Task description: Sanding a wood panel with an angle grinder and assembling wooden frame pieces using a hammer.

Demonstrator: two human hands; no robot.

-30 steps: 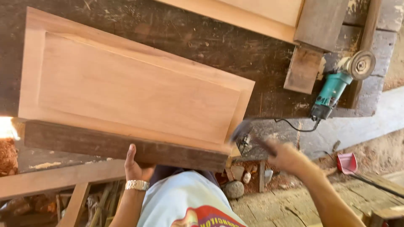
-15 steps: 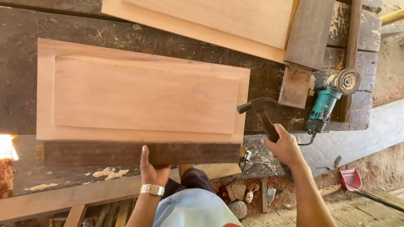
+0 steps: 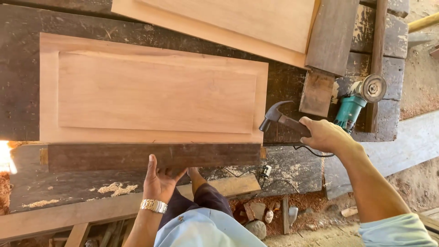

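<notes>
A light raised wooden panel [image 3: 153,91] lies flat on the dark workbench [image 3: 18,82]. Along its near edge sits a dark wooden rail [image 3: 109,156]. My left hand [image 3: 160,176], with a metal wristwatch, presses against the rail's near side, thumb on top. My right hand [image 3: 322,135] grips the handle of a claw hammer [image 3: 276,116], whose head hangs just off the panel's right end, near the rail's right tip.
A teal angle grinder [image 3: 359,103] lies on the bench right of the hammer, its cord trailing down. A second light panel [image 3: 238,23] and dark boards [image 3: 331,36] lie at the back. Sawdust, stones and wood scraps litter the ground below.
The panel has settled flat on the bench. My right hand has brought the hammer up and left toward the panel's right end. My left hand stays on the rail.
</notes>
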